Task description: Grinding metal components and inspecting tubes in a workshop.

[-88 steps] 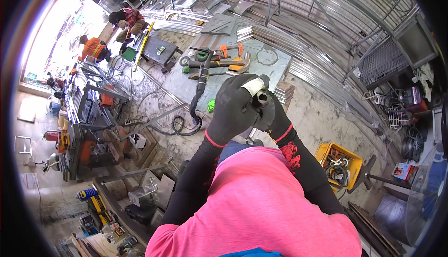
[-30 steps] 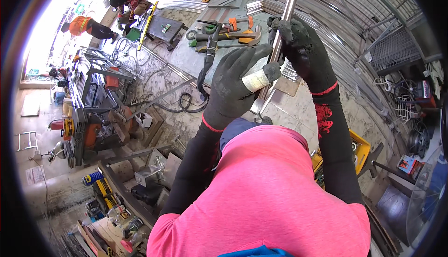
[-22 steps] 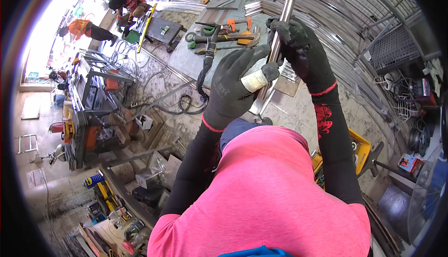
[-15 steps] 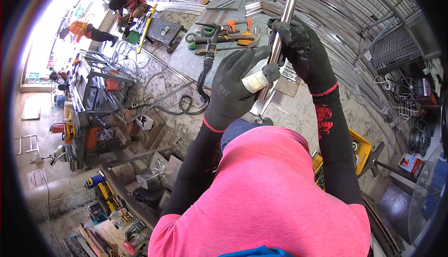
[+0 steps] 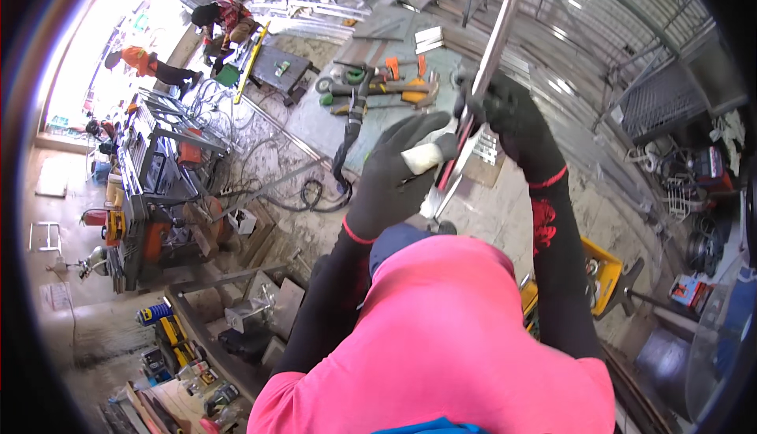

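A shiny metal tube (image 5: pixel 493 48) slants up and away in front of me, bending near its far end. My left hand (image 5: pixel 398 178), in a dark glove with white wrapping round the thumb, closes on its lower part, the thumb against the metal. Higher up, my right hand (image 5: pixel 516 122) grips the tube from the right side. Its dark gloved fingers curl round the metal and are partly blurred. A red and pink reflection shows along the lower tube.
Beyond my left hand, a work table (image 5: pixel 315 115) carries a hammer (image 5: pixel 414 91), orange clamps and a cable-wrapped torch (image 5: pixel 355 115). Long metal profiles lie right. A yellow crate (image 5: pixel 603 272) stands by my right arm. Two people work at far left, near a yellow level (image 5: pixel 252 63).
The tube has shifted so that its bent far end now shows. My right hand has come slightly lower along with it; my left hand remains at the lower part.
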`<state>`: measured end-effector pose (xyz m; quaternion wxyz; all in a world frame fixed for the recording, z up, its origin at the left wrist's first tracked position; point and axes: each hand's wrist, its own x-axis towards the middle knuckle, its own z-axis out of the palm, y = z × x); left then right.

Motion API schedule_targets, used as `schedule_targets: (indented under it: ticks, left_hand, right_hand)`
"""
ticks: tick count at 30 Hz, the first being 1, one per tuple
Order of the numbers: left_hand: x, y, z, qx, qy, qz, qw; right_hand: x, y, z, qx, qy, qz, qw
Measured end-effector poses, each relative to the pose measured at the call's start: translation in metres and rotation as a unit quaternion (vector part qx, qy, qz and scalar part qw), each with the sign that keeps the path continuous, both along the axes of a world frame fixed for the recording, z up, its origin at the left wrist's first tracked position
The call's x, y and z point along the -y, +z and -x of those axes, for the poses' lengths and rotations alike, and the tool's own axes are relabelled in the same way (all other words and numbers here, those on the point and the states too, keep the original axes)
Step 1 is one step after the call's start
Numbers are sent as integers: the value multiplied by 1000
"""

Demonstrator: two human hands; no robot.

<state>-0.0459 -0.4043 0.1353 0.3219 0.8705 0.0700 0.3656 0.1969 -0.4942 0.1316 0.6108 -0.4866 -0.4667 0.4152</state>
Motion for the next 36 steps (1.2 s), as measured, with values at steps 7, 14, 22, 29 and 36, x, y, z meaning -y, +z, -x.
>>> schedule_targets:
  ticks: [7, 14, 22, 29, 36]
  left_hand:
    - [-26, 14, -44, 113, 27, 234, 965]
    - [-15, 34, -60, 111, 49, 131, 984]
    - [-11, 31, -53, 94, 57, 30, 994]
    - [-14, 34, -51, 92, 53, 43, 993]
    - [-15, 34, -52, 65, 61, 98, 991]
  right_hand:
    - [11, -56, 27, -33, 177, 104, 978]
    - [2, -82, 39, 39, 188, 132, 973]
    - [9, -76, 30, 161, 171, 100, 967]
    - [4, -70, 37, 95, 175, 156, 968]
    - [0, -68, 43, 77, 188, 147, 968]
